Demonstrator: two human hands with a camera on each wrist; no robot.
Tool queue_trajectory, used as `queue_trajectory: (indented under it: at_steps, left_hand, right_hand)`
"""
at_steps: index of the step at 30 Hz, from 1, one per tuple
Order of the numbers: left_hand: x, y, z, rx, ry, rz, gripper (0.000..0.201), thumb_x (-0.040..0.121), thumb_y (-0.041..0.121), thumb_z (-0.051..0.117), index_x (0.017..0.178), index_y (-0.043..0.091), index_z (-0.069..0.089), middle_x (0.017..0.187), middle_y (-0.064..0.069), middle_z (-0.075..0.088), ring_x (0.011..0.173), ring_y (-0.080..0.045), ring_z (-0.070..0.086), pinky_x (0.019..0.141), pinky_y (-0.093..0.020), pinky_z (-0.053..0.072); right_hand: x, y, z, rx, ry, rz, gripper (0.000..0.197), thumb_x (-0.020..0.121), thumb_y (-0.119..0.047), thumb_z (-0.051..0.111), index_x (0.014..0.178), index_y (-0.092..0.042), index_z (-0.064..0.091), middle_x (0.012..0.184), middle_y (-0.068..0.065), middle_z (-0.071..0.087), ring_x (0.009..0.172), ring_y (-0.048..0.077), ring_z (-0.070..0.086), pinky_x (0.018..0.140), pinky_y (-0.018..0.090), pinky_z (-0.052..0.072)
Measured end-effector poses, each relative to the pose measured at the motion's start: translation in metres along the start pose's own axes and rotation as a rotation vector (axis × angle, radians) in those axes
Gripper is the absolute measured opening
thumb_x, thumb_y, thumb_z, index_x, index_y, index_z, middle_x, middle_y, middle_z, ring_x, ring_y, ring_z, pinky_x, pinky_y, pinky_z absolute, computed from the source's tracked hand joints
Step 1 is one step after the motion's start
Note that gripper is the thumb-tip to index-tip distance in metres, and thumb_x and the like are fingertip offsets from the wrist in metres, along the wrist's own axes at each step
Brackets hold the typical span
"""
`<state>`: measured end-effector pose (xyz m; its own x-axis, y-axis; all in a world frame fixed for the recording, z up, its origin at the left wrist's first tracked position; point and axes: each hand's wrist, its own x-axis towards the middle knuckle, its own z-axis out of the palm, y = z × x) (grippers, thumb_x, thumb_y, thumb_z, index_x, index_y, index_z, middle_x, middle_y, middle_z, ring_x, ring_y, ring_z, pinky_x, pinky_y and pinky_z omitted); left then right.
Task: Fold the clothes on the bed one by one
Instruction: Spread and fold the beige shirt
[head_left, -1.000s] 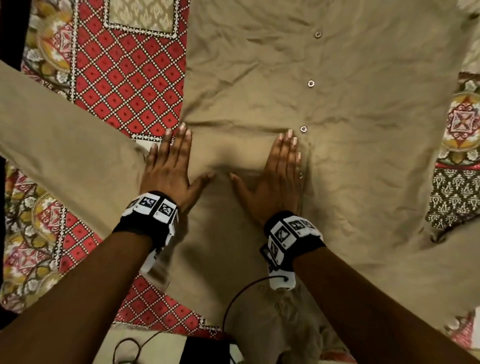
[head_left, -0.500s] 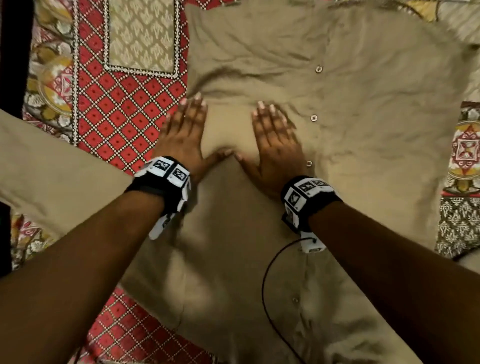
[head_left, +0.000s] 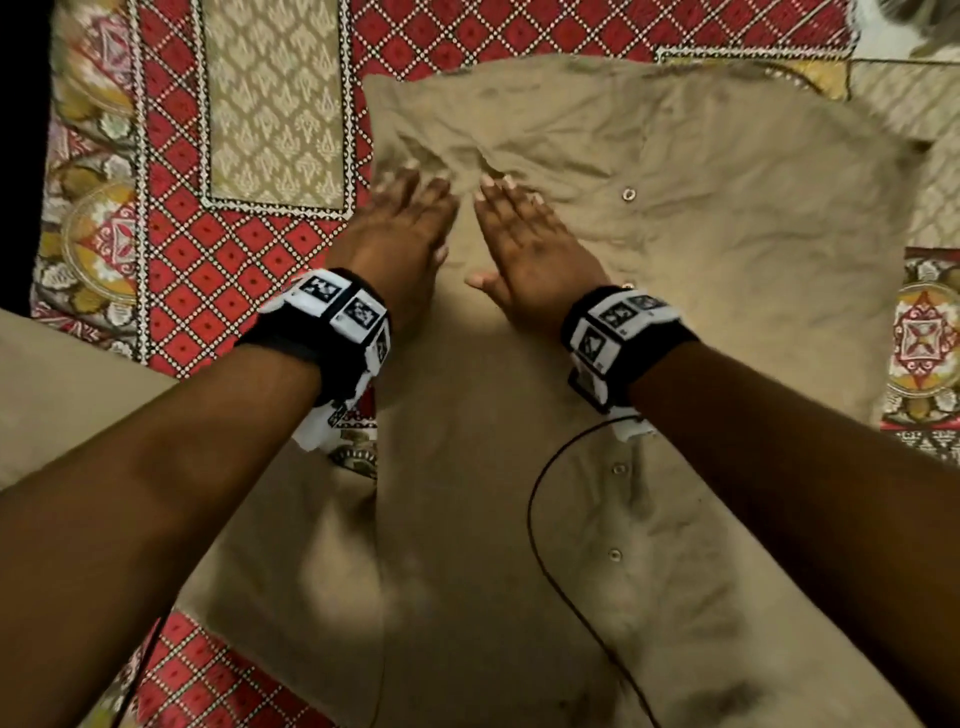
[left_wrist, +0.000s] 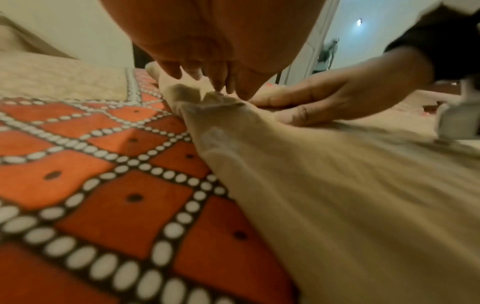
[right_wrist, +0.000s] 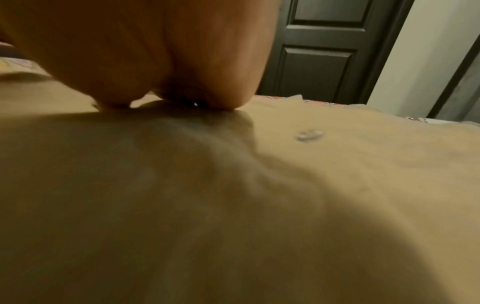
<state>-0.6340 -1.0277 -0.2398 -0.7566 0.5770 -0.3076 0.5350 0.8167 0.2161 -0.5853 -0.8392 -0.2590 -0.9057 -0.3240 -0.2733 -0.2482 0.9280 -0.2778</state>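
Observation:
A tan button-up shirt (head_left: 701, 249) lies spread flat on the bed, its button row running up the right of centre. My left hand (head_left: 400, 223) presses flat on the shirt beside its left edge, fingers straight. Just to its right, my right hand (head_left: 524, 234) lies flat on the cloth too, palm down. Wrinkles bunch ahead of both sets of fingertips. In the left wrist view the shirt (left_wrist: 337, 205) edge runs along the red cover, with my right hand (left_wrist: 337, 98) flat beyond it. The right wrist view shows the shirt (right_wrist: 337, 185) and one button under my palm.
A red, diamond-patterned bedcover (head_left: 218, 244) with a beige panel (head_left: 275, 98) lies under the shirt. One tan sleeve (head_left: 67, 384) stretches off to the left. A thin black cable (head_left: 540, 545) trails over the shirt's lower part. A dark door (right_wrist: 324, 47) stands past the bed.
Both flat hands have slid forward up the shirt toward its far hem and drawn closer together, pushing wrinkles ahead of them.

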Motion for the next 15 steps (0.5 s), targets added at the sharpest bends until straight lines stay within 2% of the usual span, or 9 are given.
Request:
queue_trajectory:
  at_steps: [3, 5, 7, 11, 15]
  left_hand:
    - [0.021, -0.016, 0.008, 0.041, -0.104, 0.013, 0.077, 0.099, 0.044, 0.049, 0.159, 0.018, 0.008, 0.167, -0.002, 0.007, 0.153, -0.024, 0.006, 0.124, -0.044, 0.011]
    - [0.022, -0.031, 0.006, 0.056, -0.085, -0.046, 0.098, 0.088, 0.065, 0.053, 0.159, 0.019, 0.004, 0.167, 0.000, 0.004, 0.153, -0.022, 0.005, 0.123, -0.048, 0.013]
    - [0.024, -0.043, 0.000, 0.063, -0.090, -0.080, 0.117, 0.076, 0.081, 0.052, 0.159, 0.020, -0.002, 0.167, 0.002, -0.001, 0.153, -0.019, 0.004, 0.122, -0.051, 0.012]
    - [0.033, -0.054, -0.010, 0.067, -0.128, -0.133, 0.142, 0.054, 0.100, 0.047, 0.157, 0.023, -0.013, 0.166, 0.006, -0.013, 0.153, -0.014, -0.007, 0.123, -0.054, 0.006]
    - [0.030, -0.061, -0.006, 0.016, -0.098, -0.205, 0.155, 0.040, 0.103, 0.050, 0.156, 0.025, -0.016, 0.165, 0.010, -0.018, 0.153, -0.015, -0.012, 0.123, -0.053, -0.001]
  right_hand:
    - [0.004, 0.029, -0.010, -0.016, -0.059, 0.033, 0.111, 0.087, -0.080, 0.043, 0.162, -0.010, 0.001, 0.170, 0.011, -0.002, 0.157, 0.024, -0.003, 0.127, 0.040, -0.001]
    - [0.007, 0.042, -0.018, -0.001, -0.069, 0.128, 0.135, 0.068, -0.096, 0.045, 0.161, -0.011, -0.004, 0.169, 0.009, -0.008, 0.156, 0.023, -0.008, 0.127, 0.039, -0.004]
    - [0.011, 0.048, -0.024, 0.009, -0.073, 0.190, 0.150, 0.054, -0.103, 0.046, 0.161, -0.011, -0.007, 0.169, 0.007, -0.012, 0.156, 0.022, -0.010, 0.126, 0.038, -0.005]
    - [0.016, 0.052, -0.026, 0.009, -0.101, 0.250, 0.159, 0.042, -0.106, 0.042, 0.161, -0.013, -0.010, 0.169, 0.005, -0.014, 0.156, 0.021, -0.012, 0.126, 0.040, -0.006]
    - [0.017, 0.062, -0.032, 0.018, -0.073, 0.323, 0.161, 0.041, -0.108, 0.040, 0.161, -0.013, -0.010, 0.169, 0.004, -0.013, 0.156, 0.020, -0.012, 0.127, 0.044, -0.006]
